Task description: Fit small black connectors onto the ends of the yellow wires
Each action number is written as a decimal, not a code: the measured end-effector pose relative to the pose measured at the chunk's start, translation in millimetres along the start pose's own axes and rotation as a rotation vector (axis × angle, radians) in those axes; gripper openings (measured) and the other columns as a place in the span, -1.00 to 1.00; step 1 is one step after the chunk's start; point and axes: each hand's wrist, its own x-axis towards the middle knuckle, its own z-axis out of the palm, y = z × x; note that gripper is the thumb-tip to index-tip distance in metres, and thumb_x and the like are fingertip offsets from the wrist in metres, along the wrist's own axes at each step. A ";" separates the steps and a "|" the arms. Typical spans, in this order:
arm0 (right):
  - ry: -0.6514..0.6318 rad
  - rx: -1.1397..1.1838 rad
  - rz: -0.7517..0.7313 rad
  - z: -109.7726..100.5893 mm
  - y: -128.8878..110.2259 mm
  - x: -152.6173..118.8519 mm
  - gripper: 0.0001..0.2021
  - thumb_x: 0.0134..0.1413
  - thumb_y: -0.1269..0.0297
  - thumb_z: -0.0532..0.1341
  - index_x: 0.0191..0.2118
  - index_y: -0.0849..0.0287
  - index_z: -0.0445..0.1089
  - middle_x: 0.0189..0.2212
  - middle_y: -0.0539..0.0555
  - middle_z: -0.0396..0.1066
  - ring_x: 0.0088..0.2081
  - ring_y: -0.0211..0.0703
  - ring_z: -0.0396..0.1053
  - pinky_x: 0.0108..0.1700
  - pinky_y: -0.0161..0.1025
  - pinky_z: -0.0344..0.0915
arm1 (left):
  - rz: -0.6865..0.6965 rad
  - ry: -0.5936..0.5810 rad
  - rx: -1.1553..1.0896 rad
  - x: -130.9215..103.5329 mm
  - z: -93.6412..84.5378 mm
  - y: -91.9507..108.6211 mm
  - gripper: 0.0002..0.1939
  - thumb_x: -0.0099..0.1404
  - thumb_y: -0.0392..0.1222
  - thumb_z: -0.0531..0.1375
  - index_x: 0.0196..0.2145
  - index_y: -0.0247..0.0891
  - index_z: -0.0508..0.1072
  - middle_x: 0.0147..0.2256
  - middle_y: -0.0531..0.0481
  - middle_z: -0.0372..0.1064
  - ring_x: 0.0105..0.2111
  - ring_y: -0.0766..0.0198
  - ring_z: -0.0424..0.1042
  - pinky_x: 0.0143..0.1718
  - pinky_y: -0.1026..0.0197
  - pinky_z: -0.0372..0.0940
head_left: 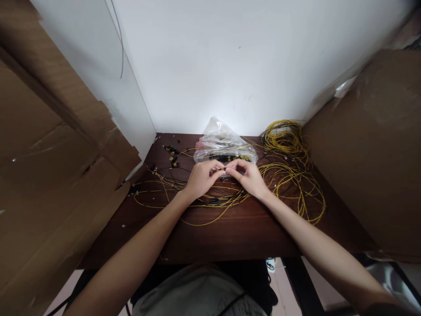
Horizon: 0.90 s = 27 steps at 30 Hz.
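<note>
Over the middle of the dark wooden table (230, 232), my left hand (204, 175) and my right hand (246, 175) meet at the fingertips. Both hands are closed in a pinch on a small dark and yellowish piece (224, 169) between them; its exact shape is too small to tell. Just behind the fingers lies a clear plastic bag (219, 136) with black and yellow small parts in it. Loose yellow and black wires (226, 202) run across the table beneath and around both hands.
Coiled yellow wires (286, 137) lie at the back right, with looser loops (299, 188) in front. Small black and yellow parts (173, 153) are scattered at the back left. Cardboard (59, 166) stands at left, more cardboard (368, 153) at right, and a white wall (223, 66) behind.
</note>
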 end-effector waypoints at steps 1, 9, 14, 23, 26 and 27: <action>0.000 -0.002 0.003 0.0 -0.3 0.1 -0.77 0.01 0.12 0.22 -0.36 0.21 0.42 -0.47 0.05 0.41 -0.42 -0.22 0.33 -0.32 -0.23 0.27 | 0.001 0.000 0.004 0.0 0.2 -0.2 -0.88 0.20 -0.19 0.16 -0.36 -0.27 0.45 -0.40 0.02 0.48 -0.48 0.36 0.39 -0.41 0.31 0.25; 0.021 -0.006 -0.011 1.0 0.5 -0.8 -0.79 0.02 0.15 0.21 -0.32 0.21 0.40 -0.43 0.06 0.43 -0.40 -0.21 0.35 -0.29 -0.24 0.29 | 0.047 0.048 0.062 0.2 -0.5 1.7 -0.87 0.20 -0.18 0.16 -0.33 -0.26 0.45 -0.40 0.00 0.42 -0.43 0.34 0.33 -0.39 0.29 0.22; -0.008 -0.143 -0.058 2.6 -0.8 -3.0 -0.77 0.14 0.19 0.09 -0.23 0.18 0.41 -0.32 0.09 0.46 -0.28 -0.13 0.39 -0.19 -0.20 0.28 | 0.000 0.100 0.022 2.5 -0.2 1.0 -0.88 0.18 -0.19 0.17 -0.36 -0.29 0.43 -0.49 0.04 0.32 -0.52 0.37 0.21 -0.45 0.30 0.16; -0.126 -0.202 -0.116 4.5 -4.4 -4.7 -0.81 0.11 0.24 0.12 -0.27 0.18 0.45 -0.42 0.06 0.41 -0.38 -0.17 0.35 -0.29 -0.23 0.26 | -0.052 0.152 -0.134 5.1 -2.8 -1.0 -0.75 0.21 -0.27 0.10 -0.12 -0.27 0.38 -0.39 0.05 0.33 -0.51 0.42 0.27 -0.44 0.34 0.21; -0.104 -0.190 -0.119 1.8 -6.2 -3.2 -0.81 0.13 0.24 0.11 -0.36 0.19 0.43 -0.47 0.04 0.39 -0.42 -0.20 0.31 -0.33 -0.25 0.22 | 0.003 0.112 -0.072 4.6 -8.8 2.9 -0.74 0.29 -0.24 0.03 -0.11 -0.23 0.41 -0.30 -0.01 0.32 -0.46 0.39 0.29 -0.38 0.31 0.23; -0.091 -0.187 -0.114 0.7 -7.0 -2.7 -0.80 0.12 0.24 0.11 -0.37 0.20 0.42 -0.49 0.03 0.38 -0.44 -0.21 0.29 -0.34 -0.26 0.21 | 0.020 0.098 -0.036 4.2 -10.7 4.2 -0.75 0.31 -0.24 0.01 -0.14 -0.23 0.43 -0.29 -0.02 0.31 -0.43 0.38 0.30 -0.35 0.30 0.23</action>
